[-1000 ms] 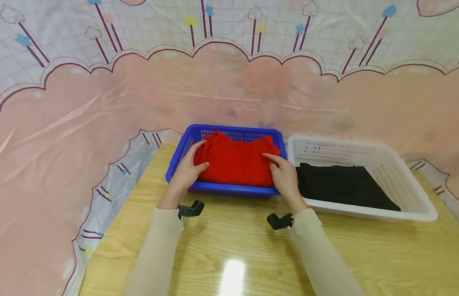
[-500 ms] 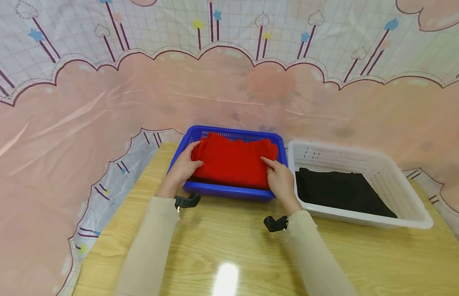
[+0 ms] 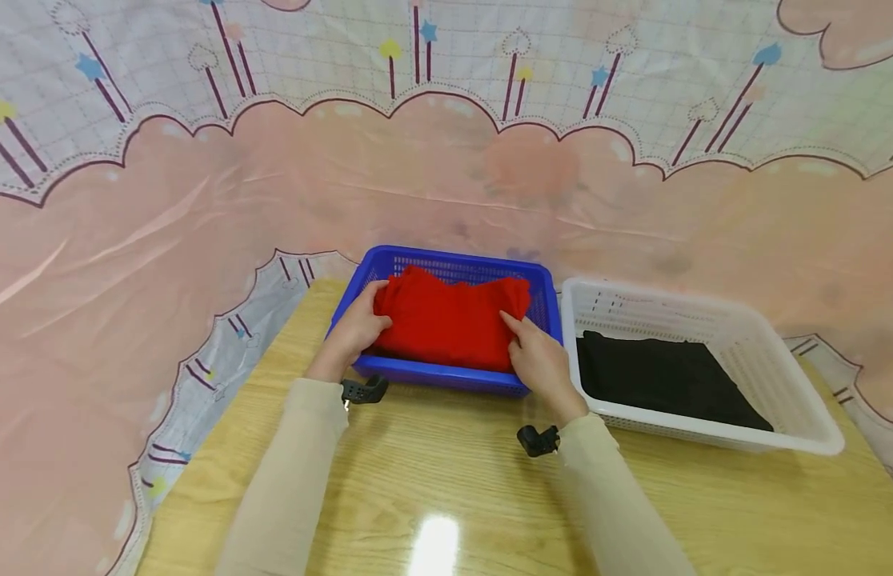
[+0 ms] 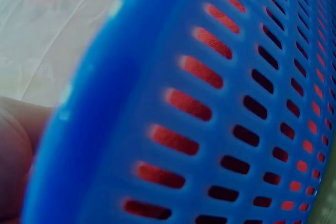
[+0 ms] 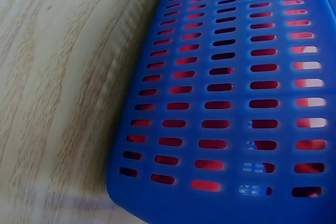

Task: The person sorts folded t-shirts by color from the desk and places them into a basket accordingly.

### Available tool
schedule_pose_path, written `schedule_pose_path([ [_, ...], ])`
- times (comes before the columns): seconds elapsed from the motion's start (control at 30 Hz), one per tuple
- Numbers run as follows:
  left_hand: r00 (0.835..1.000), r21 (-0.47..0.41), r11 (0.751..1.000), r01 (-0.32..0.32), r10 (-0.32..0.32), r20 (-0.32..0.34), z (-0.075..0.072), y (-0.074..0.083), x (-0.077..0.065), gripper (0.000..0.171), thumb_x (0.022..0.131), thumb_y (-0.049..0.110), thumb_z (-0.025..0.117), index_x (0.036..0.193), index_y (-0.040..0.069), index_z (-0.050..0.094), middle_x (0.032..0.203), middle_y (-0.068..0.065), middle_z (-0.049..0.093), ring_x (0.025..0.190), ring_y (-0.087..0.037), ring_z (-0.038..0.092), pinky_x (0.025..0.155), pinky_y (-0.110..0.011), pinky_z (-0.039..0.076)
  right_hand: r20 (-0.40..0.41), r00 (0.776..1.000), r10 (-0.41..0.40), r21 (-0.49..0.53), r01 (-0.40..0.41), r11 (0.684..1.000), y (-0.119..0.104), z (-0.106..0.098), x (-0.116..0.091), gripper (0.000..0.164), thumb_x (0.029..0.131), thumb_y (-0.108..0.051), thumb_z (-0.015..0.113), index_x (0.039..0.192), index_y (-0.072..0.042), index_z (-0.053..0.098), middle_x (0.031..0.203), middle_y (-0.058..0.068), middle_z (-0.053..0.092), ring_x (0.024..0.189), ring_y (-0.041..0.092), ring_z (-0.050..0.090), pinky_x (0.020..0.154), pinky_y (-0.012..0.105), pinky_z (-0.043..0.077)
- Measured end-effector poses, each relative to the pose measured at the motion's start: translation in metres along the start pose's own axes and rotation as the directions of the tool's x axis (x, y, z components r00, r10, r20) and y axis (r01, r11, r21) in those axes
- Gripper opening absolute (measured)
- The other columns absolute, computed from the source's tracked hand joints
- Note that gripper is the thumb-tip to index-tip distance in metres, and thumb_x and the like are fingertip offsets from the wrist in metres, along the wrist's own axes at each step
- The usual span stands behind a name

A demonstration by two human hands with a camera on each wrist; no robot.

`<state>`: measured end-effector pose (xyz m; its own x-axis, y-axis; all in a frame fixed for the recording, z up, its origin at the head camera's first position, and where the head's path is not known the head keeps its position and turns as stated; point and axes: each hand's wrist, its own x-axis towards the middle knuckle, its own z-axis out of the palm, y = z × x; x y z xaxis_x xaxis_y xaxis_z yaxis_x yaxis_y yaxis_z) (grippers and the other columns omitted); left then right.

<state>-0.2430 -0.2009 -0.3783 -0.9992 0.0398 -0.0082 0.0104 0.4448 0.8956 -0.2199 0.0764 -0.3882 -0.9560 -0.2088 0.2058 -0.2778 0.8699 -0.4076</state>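
The folded red cloth (image 3: pixel 450 322) is lying inside the blue basket (image 3: pixel 446 376), and the blue basket is standing on the wooden counter (image 3: pixel 446 496), just beside the white basket (image 3: pixel 814 416) on its right. The left hand (image 3: pixel 356 330) is holding the left edge of the red cloth, with the thumb on top and the fingers curled around it. The right hand (image 3: pixel 536 356) is pinching the right edge of the cloth, near the wall of the blue basket next to the white one. I think the cloth is soft and could be opening out of its fold if the two hands are not moving together. The fabric could also be catching on the slotted wall (image 5: pixel 231 87) of the blue basket, and then the light basket could be sliding on the glossy counter or bumping the white basket with the black cloth (image 3: pixel 662 376) inside
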Motion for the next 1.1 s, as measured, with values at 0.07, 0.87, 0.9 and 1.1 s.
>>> schedule_pose_path([
  [0.07,1.0,0.015,1.0,-0.001,0.001,0.004,0.001,-0.002,0.0,0.065,0.081,-0.009,0.046,0.139,0.01,0.023,0.137,-0.015,0.03,0.116,-0.03,0.033,0.097,-0.045,0.03,0.004,1.0,-0.016,-0.023,0.016,1.0,0.0,0.003,-0.001,0.05,0.087,-0.011,0.047,0.136,-0.022,0.04,0.135,0.013,0.04,0.118,0.03,0.043,0.08,0.047,0.045],
  [0.87,0.989,0.095,0.992,0.083,-0.093,0.117,0.002,-0.001,0.008,0.075,0.08,-0.01,0.042,0.144,0.018,0.014,0.144,-0.014,0.018,0.123,-0.034,0.025,0.097,-0.054,0.028,0.273,0.961,-0.045,-0.143,0.086,0.986,-0.004,0.0,0.012,0.057,0.091,-0.028,0.039,0.143,-0.023,0.017,0.148,0.002,0.01,0.132,0.018,0.018,0.093,0.045,0.038],
  [0.9,0.987,0.1,0.991,0.092,-0.104,0.122,0.002,-0.001,0.008,0.075,0.08,-0.01,0.041,0.144,0.019,0.013,0.144,-0.014,0.018,0.123,-0.034,0.025,0.097,-0.054,0.028,0.292,0.956,-0.033,-0.132,0.074,0.988,-0.004,0.0,0.013,0.057,0.091,-0.029,0.039,0.143,-0.023,0.016,0.148,0.003,0.01,0.132,0.019,0.019,0.093,0.045,0.037],
  [1.1,0.979,0.096,0.989,0.114,-0.128,0.158,0.006,-0.003,0.008,0.072,0.082,-0.009,0.04,0.143,0.02,0.015,0.142,-0.013,0.02,0.119,-0.034,0.027,0.095,-0.052,0.031,0.334,0.943,0.02,-0.096,0.013,0.995,-0.002,0.001,0.012,0.06,0.09,-0.033,0.042,0.143,-0.023,0.016,0.148,0.005,0.01,0.13,0.024,0.025,0.088,0.045,0.042],
])
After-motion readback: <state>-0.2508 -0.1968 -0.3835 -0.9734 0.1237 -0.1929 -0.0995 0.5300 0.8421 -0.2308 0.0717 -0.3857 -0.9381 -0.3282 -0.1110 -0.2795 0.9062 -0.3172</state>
